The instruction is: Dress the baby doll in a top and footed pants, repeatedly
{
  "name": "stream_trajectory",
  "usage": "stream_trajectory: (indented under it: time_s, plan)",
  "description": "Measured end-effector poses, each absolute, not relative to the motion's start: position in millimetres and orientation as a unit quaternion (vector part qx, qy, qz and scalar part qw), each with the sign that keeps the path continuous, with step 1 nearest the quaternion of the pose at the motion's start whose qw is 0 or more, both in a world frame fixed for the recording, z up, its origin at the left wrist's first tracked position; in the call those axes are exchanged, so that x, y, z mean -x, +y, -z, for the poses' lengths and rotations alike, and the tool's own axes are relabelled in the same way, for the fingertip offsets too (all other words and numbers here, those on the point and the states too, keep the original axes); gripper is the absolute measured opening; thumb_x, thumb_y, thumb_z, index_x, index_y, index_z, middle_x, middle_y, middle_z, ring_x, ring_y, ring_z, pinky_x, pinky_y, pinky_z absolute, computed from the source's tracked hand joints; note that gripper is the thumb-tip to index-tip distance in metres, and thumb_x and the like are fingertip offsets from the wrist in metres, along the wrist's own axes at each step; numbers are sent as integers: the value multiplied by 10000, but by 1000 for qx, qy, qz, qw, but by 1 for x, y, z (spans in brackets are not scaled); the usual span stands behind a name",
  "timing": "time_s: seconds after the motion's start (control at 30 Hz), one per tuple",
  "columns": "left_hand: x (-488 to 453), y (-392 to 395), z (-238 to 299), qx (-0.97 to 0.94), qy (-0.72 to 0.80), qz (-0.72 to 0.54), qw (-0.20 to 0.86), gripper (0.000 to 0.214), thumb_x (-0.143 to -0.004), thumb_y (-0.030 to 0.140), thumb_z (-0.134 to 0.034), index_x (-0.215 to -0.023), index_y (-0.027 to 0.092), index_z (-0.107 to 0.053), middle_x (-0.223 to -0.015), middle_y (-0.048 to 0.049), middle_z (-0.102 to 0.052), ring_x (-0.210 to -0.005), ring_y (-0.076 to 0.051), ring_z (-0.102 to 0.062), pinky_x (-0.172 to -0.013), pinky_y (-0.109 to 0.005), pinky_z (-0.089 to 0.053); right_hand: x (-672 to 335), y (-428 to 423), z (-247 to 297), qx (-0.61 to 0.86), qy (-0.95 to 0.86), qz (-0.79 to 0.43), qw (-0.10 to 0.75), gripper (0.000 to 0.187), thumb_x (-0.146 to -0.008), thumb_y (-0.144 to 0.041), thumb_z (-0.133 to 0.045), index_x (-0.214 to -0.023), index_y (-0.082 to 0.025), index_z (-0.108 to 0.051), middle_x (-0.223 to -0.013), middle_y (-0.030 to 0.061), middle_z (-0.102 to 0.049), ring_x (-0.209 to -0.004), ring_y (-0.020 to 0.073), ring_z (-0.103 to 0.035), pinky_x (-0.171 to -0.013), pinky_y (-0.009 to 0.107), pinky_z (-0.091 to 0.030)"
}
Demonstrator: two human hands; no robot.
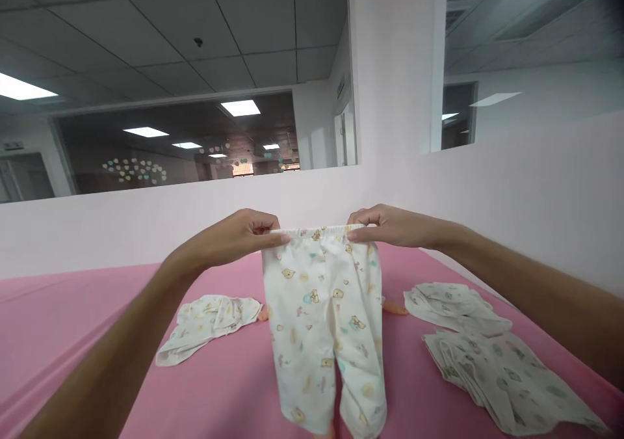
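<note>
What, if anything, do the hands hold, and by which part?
White patterned pants, by the waistband: left hand at one end, right hand at the other.

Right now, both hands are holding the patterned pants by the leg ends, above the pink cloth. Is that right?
Not quite. The head view shows the left hand and right hand holding the patterned pants by the waistband instead, above the pink cloth.
</note>
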State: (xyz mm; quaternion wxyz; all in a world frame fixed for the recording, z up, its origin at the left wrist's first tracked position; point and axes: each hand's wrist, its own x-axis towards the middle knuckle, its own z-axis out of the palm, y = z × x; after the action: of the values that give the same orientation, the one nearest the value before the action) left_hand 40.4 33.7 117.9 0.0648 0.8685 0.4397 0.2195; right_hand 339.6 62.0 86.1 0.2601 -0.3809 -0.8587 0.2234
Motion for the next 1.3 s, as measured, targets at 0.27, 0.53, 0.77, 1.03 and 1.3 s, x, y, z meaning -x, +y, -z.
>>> stream_trajectory:
  time_s: [0.27,0.53,0.77,1.03,1.3]
  plan:
    - [-44,42,-114,-839,396,-312,204,284,-821,434,-598,-690,181,-605,-705,-5,-609,-685,-122,-553,-686,-272,-452,-330,61,-91,420,-789,-247,374,454,-742,-568,-671,-590,-198,-455,-661,-6,-480,-663,141,-464,-650,313,-390]
    - [-94,34,-103,-766,375,-443,277,206,-824,317,-612,-943,149,-601,-780,-33,-640,-681,-132,-587,-666,-299,-485,-276,30,-96,409,-762,-218,453,233,-793,-420,-630,-799,-191,-588,-820,61,-605,-726,175,-547,-602,304,-412]
    - [-99,12,-101,-811,386,-408,165,234,-893,271,-482,-1096,208,-580,-838,-11,-644,-745,-135,-586,-701,-290,-478,-272,21,-91,401,-793,-197,414,280,-761,-390,-644,-955,-190,-619,-935,70,-646,-763,181,-579,-596,295,-432]
    - [-103,-17,-43,-753,401,-516,-79,336,-871,333,-586,-1178,239,-485,-1108,-45,-553,-939,-171,-558,-728,-288,-493,-274,33,-96,380,-705,-149,580,54,-779,-223,-577,-803,-179,-597,-725,19,-606,-599,128,-550,-498,255,-380]
    - [-120,-36,118,-678,383,-614,-131,238,-799,262,-672,-929,209,-480,-827,-5,-509,-714,-139,-543,-586,-256,-470,-284,36,-109,351,-621,-212,668,78,-750,-141,-612,-794,-192,-573,-699,23,-615,-580,140,-589,-471,256,-427]
